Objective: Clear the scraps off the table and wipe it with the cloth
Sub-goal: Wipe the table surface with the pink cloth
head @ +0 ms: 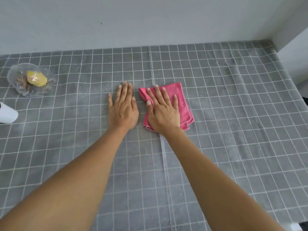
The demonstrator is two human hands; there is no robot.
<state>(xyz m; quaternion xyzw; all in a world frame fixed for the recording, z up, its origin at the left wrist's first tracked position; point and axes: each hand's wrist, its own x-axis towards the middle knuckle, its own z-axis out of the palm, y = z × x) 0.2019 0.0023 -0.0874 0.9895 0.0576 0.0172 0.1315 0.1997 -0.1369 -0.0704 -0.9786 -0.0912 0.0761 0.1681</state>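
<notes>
Right hand [164, 112] is pressing flat, fingers spread, on the folded pink cloth [182, 104], its long axis running away from the person; left hand [123, 107] is resting spread on the bench [233, 114] just beside.

cloth [180, 104]: bright pink, plain, no print
tablecloth [233, 114]: mid grey w/ thin white grid lines; one pale seam stripe runs far edge to near edge thru the middle
bowl [12, 75]: clear glass, nr far-left corner
scraps [35, 78]: yellow lump + brownish bits, in bowl
cylinder [7, 114]: white, plain, at left edge
wall [150, 22]: pale grey-white, plain, behind far edge
</notes>
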